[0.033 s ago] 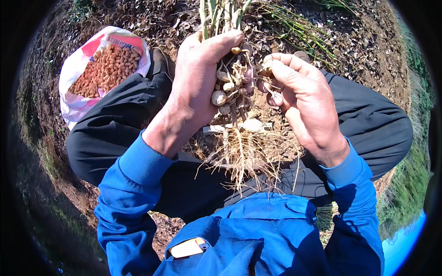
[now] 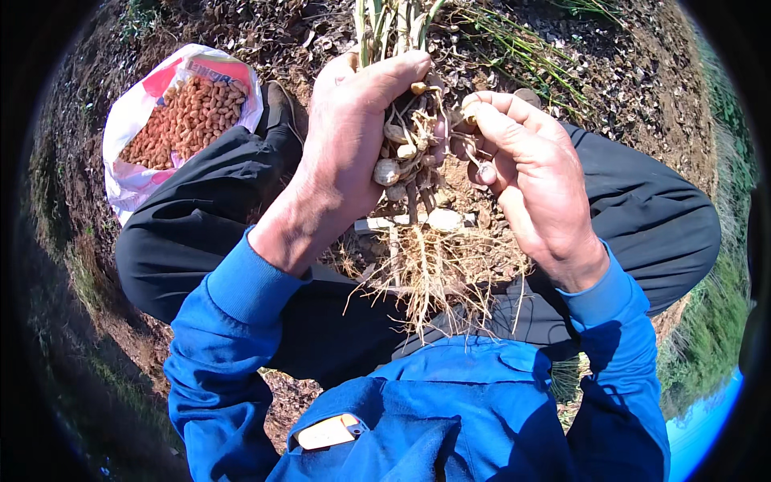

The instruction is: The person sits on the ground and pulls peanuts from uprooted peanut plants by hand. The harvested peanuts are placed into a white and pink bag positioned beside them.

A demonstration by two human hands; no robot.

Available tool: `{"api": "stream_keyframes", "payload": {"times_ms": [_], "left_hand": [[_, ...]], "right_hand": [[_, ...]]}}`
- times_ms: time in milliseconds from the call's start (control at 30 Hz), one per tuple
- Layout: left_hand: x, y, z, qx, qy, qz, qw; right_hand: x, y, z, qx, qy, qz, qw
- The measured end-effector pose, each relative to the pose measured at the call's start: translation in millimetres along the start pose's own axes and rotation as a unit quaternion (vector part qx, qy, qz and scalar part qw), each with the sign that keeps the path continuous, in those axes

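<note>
My left hand (image 2: pixel 347 128) is wrapped round the stems of an uprooted peanut plant (image 2: pixel 419 173), just above its pods. The green stems rise past my thumb. Pale pods hang in a cluster beside my palm, and thin roots (image 2: pixel 422 269) spread out below, toward my lap. On the right of the cluster, my right hand (image 2: pixel 534 165) pinches a peanut pod (image 2: pixel 471 111) between thumb and forefinger. A thin strand seems to run from there to the plant. Another small pod (image 2: pixel 486 173) dangles by my curled fingers.
An open white and pink sack (image 2: pixel 116 173) full of peanuts (image 2: pixel 189 120) stands at the left, against my leg. My crossed legs in dark trousers (image 2: pixel 642 209) frame the work. Cut green stalks (image 2: pixel 526 56) lie at the back right on leaf-littered soil. A pale flat object pokes out of my pocket.
My left hand and the plant have shifted slightly to the right. My right hand stays almost in place, still pinching the pod.
</note>
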State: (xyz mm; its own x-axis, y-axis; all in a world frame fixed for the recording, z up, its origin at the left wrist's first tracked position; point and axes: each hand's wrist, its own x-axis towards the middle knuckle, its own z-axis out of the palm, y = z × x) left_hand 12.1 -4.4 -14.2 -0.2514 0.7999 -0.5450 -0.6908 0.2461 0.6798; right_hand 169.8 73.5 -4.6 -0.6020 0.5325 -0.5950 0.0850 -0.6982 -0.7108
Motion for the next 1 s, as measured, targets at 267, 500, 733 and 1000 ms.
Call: {"api": "stream_keyframes", "payload": {"times_ms": [267,500,733,1000], "left_hand": [[-3,-4,-8,0.072,0.056,0.076,0.993],[-6,9,-11,0.058,0.088,0.071,0.992],[-6,6,-18,-0.123,-0.005,-0.040,0.992],[-3,8,-26,-0.334,-0.089,-0.155,0.926]], "right_hand": [[1,-32,-14,-0.101,0.004,-0.135,0.986],[-19,-23,-2,-0.185,-0.129,0.050,0.973],[-15,3,8,-0.113,-0.120,0.149,0.975],[-16,32,10,-0.016,-0.077,0.020,0.997]]}}
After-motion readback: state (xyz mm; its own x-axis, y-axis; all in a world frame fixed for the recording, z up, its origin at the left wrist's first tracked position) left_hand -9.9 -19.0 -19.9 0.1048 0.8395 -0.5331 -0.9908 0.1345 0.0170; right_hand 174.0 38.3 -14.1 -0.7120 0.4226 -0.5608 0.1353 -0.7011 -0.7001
